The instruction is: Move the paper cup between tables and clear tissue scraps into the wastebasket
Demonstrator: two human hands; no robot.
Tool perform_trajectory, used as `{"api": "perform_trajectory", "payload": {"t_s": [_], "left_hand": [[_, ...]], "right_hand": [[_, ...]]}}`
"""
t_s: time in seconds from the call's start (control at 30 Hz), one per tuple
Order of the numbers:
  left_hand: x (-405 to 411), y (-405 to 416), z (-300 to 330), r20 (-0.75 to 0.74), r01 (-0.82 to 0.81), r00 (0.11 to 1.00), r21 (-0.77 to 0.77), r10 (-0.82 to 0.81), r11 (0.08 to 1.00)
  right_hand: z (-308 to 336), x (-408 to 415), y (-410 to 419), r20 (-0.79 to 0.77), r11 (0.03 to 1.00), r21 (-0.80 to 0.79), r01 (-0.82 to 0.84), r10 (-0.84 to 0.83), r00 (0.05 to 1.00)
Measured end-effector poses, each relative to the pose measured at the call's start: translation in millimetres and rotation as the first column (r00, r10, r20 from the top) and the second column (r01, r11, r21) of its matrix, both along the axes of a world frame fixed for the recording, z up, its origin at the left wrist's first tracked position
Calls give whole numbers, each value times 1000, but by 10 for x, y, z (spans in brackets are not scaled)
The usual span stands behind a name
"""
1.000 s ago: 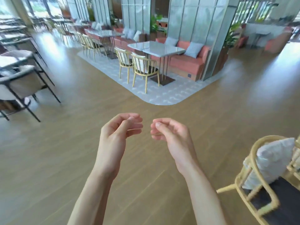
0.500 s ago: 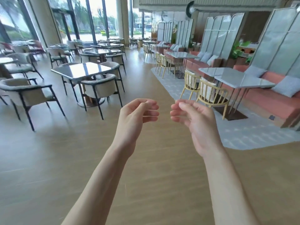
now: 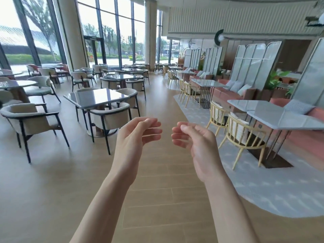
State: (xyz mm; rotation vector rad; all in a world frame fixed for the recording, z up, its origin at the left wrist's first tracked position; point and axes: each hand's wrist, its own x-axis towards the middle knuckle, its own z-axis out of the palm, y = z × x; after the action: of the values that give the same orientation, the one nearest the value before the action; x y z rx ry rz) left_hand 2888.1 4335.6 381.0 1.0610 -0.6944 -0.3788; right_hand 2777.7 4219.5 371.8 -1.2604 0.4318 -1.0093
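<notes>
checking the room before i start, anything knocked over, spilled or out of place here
Nothing stands out. The chairs sit tucked around the dark square table, the yellow chairs stand upright at the marble tables, and the wood floor shows no spill. The left hand and right hand hold nothing.

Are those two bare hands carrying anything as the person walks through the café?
Nothing is held. The left hand and the right hand hang above the wooden floor with loosely curled fingers and nothing between them.
</notes>
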Motion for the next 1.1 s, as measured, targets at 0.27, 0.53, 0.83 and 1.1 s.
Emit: {"api": "perform_trajectory", "payload": {"t_s": [0.27, 0.53, 0.83, 1.1], "left_hand": [[1332, -1761, -36, 27, 7, 1000, -22, -6, 1000], [2633, -3229, 162, 50, 45, 998, -2, -45, 999], [4039, -4836, -59, 79, -1, 997, 47, -2, 999], [5595, -6542, 181, 167, -101, 982, 88, 85, 991]], "right_hand": [[5, 1176, -1680, -122, 988, -146, 55, -74, 990], [295, 2280, -3258, -105, 971, -218, 103, -128, 986], [15, 3761, -4956, -69, 979, -187, 81, -95, 993], [152, 5431, -6754, 19, 990, -128, 64, -62, 998]]}}
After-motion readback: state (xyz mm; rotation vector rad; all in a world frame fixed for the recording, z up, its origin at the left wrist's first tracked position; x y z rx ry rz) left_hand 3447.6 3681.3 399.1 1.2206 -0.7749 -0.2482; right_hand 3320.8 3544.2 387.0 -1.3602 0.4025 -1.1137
